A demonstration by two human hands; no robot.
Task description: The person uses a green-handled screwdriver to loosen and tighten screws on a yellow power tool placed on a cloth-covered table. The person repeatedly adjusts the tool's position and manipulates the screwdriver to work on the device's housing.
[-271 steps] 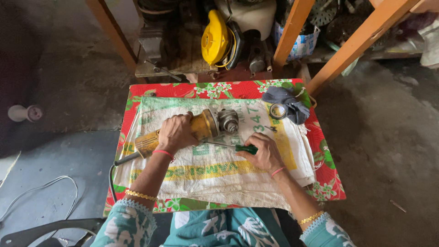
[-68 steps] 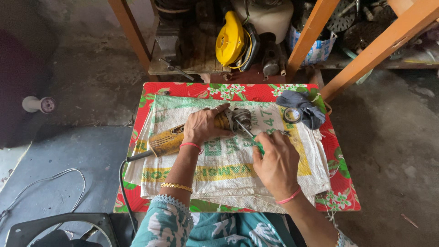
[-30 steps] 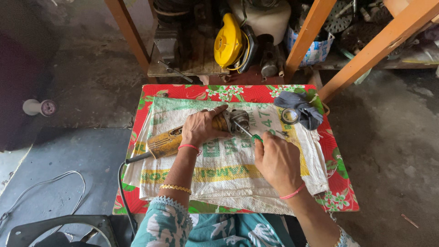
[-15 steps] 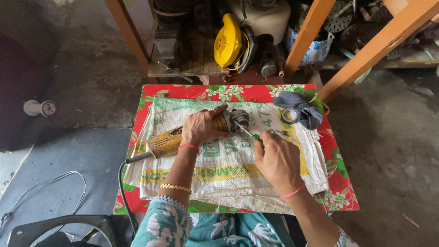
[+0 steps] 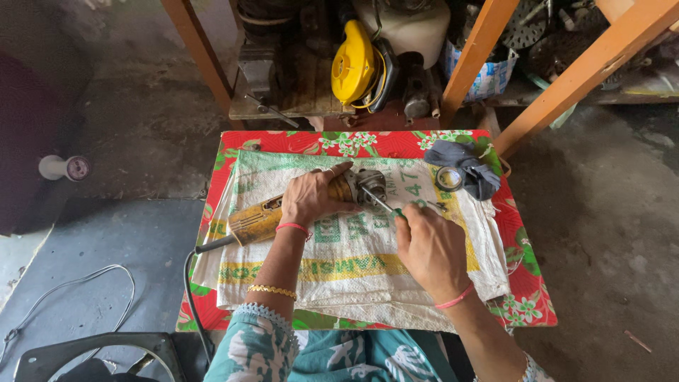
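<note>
Head view, only view. Left hand (image 5: 311, 198) lies over the body of a yellow angle grinder (image 5: 265, 219), fingers curled round the housing near its metal gear head (image 5: 368, 185), pinning it down. The grinder lies tilted across a white woven sack (image 5: 339, 262), gear head toward the far side, black cord (image 5: 191, 283) trailing off the near-left edge of the table.

Right hand (image 5: 431, 247) is closed round the green handle of a screwdriver (image 5: 387, 207); only a bit of green shows past the fingers. The thin shaft runs up-left and its tip meets the gear head.

The sack covers most of a small table under a red floral cloth (image 5: 527, 283). At the far right corner sit a dark blue rag (image 5: 470, 166) and, touching it, a roll of tape (image 5: 448, 178). Behind the table: a low wooden shelf with a yellow machine housing (image 5: 353, 64) and orange wooden legs (image 5: 566, 78). A metal fan guard (image 5: 99, 357) lies on the floor near left.

Versus 9 s ago: the right hand then rested flat on the sack, screwdriver lying low beside the grinder; now it is raised with the tip at the gear head. Versus 0.5 s ago: grips, grinder, rag and tape unchanged.
</note>
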